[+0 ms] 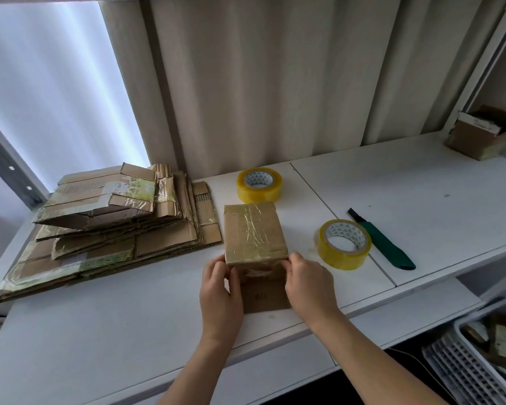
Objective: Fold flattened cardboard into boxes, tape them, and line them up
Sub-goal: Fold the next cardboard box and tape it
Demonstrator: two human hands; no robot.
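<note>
A small folded cardboard box [253,232] stands on the white table [129,317], its top face sealed with clear tape. My left hand [219,290] grips its near left edge and my right hand [308,282] grips its near right edge. A stack of flattened cardboard [108,229] lies to the left. Two rolls of yellow tape lie nearby: one [259,184] behind the box, another [343,244] to its right. A finished box [476,135] sits at the far right.
A green utility knife [387,244] lies to the right of the nearer tape roll. A white slatted basket [479,355] with scraps sits below the table at the lower right. A beige curtain [275,83] hangs behind.
</note>
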